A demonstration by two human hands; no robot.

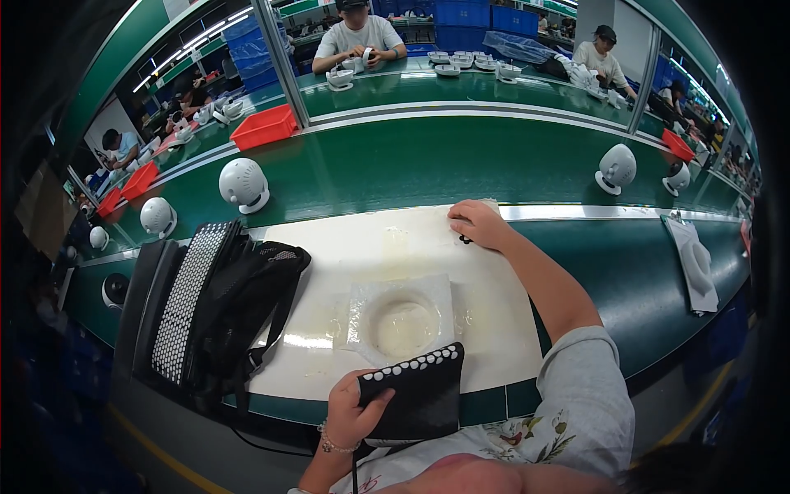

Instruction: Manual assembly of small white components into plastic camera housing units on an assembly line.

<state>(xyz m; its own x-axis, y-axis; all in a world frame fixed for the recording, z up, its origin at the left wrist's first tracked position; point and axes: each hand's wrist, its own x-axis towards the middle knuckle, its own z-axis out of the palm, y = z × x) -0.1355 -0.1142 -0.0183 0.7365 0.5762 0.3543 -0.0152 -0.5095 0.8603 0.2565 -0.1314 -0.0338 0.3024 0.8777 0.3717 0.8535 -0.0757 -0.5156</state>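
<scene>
My left hand is closed on a black sheet with a row of white round pads along its upper edge, thumb on top. The sheet is tilted in front of my body. Just beyond it, a padded cradle with a round hollow sits wrapped in clear film on a white board; nothing stands in the hollow. My right hand rests at the board's far edge, fingers curled. A small black thing shows by its fingertips; I cannot make out what it is.
Left of the cradle lie a black bag and a larger sheet of white dots. White rounded devices stand along the green conveyor beyond the board. A clipboard lies at right. Co-workers sit across the line.
</scene>
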